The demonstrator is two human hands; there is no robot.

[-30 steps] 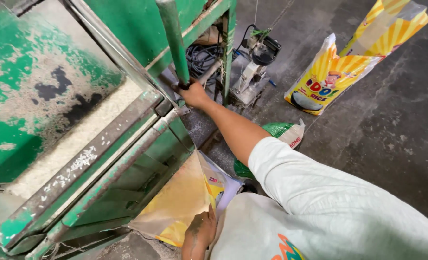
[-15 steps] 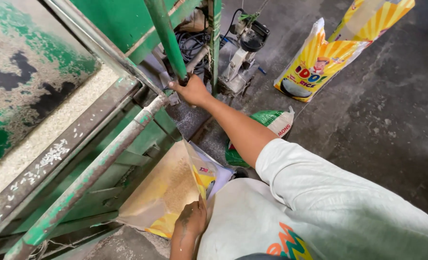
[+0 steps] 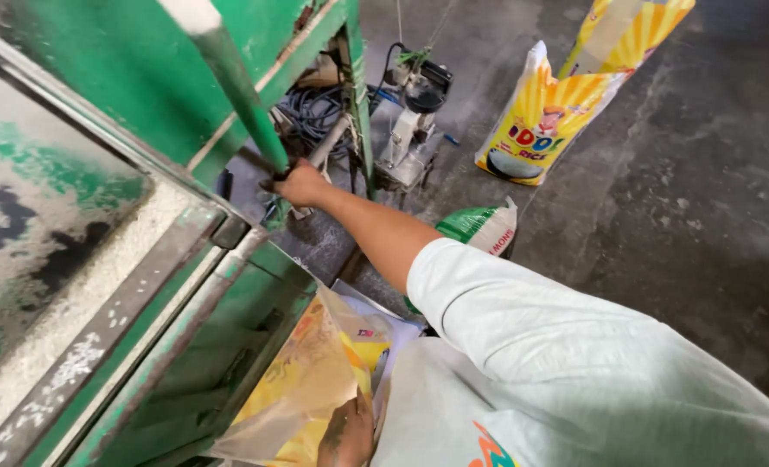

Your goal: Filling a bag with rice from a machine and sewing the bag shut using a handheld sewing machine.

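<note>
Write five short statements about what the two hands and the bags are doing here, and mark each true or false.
1. The right hand grips the green lever of the green machine. True.
2. The left hand holds a hammer. False: it holds the mouth of a clear and yellow plastic bag.
3. A yellow printed sack stands on the concrete floor. True.
4. The small sewing machine rests in the person's lap. False: it sits beside the green machine's frame.
5. The person's sleeve is black. False: it is white.
</note>
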